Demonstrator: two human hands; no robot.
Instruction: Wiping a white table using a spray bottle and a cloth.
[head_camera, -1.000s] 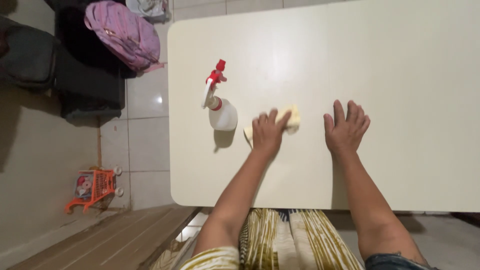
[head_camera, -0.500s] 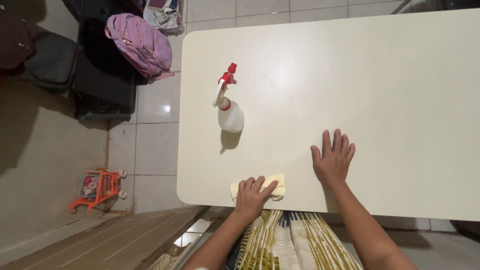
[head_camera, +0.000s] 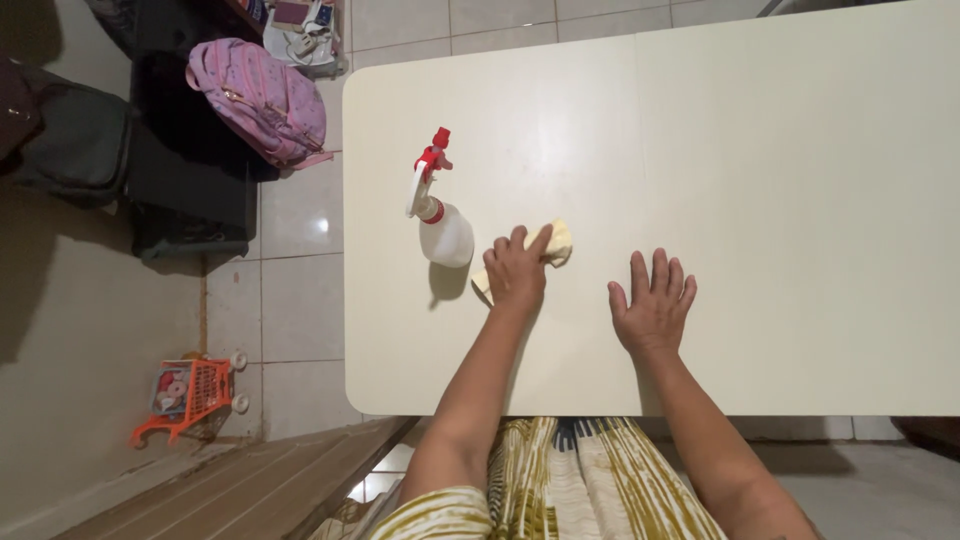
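Observation:
My left hand (head_camera: 517, 271) presses flat on a yellow cloth (head_camera: 556, 240) on the cream table (head_camera: 780, 170); the cloth shows beyond my fingers and a corner pokes out at my wrist. A white spray bottle (head_camera: 441, 222) with a red trigger head stands just left of that hand, close but apart. My right hand (head_camera: 652, 305) lies flat on the tabletop with its fingers spread, holding nothing, a hand's width right of the cloth.
The table's near edge runs just below my wrists. On the tiled floor to the left are a pink backpack (head_camera: 262, 100), dark bags (head_camera: 80, 140) and a small orange toy cart (head_camera: 185, 395). A striped green fabric (head_camera: 560, 480) lies under my arms.
My left hand has slid the cloth from the table's near edge back up toward the spray bottle. The right hand has stayed flat on the table.

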